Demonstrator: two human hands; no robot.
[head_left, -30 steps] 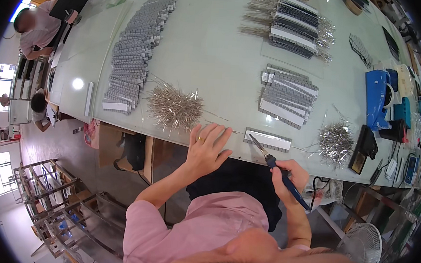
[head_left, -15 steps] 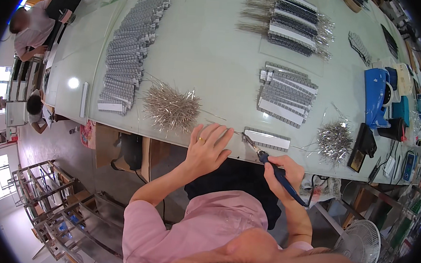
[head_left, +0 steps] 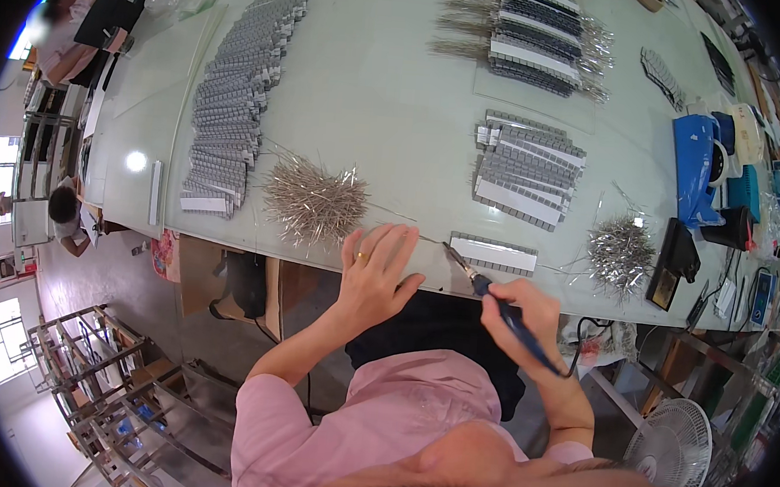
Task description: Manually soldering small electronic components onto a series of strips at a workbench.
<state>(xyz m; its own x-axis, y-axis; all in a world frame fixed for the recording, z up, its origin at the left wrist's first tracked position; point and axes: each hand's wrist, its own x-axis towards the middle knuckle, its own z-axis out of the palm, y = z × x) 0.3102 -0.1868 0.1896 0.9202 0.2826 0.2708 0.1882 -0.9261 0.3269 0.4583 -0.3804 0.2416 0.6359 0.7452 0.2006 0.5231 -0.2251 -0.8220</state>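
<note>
My right hand [head_left: 525, 316] grips a soldering iron [head_left: 480, 284] by its dark blue handle, a cable trailing from its back. The iron's metal tip meets the left end of a grey segmented strip [head_left: 493, 253] with a pale band, which lies near the table's front edge. My left hand [head_left: 377, 270], a ring on one finger, lies with fingers stretched out left of that strip. A thin wire [head_left: 431, 239] runs between its fingertips and the strip's end; how the fingertips touch it is hidden. Left of this hand sits a pile of thin metal wires [head_left: 316, 200].
Another wire pile [head_left: 622, 255] lies right of the strip. Behind are stacked strips [head_left: 528, 176], a wired strip bundle [head_left: 537, 41] and a long strip row [head_left: 233, 97]. A blue device [head_left: 695, 170] and black stand [head_left: 673, 263] occupy the right. Two people sit far left.
My left hand has shifted slightly left and down, its fingertips farther from the strip. The iron has moved slightly left, its tip staying by the strip's left end. The whole view has shifted slightly.
</note>
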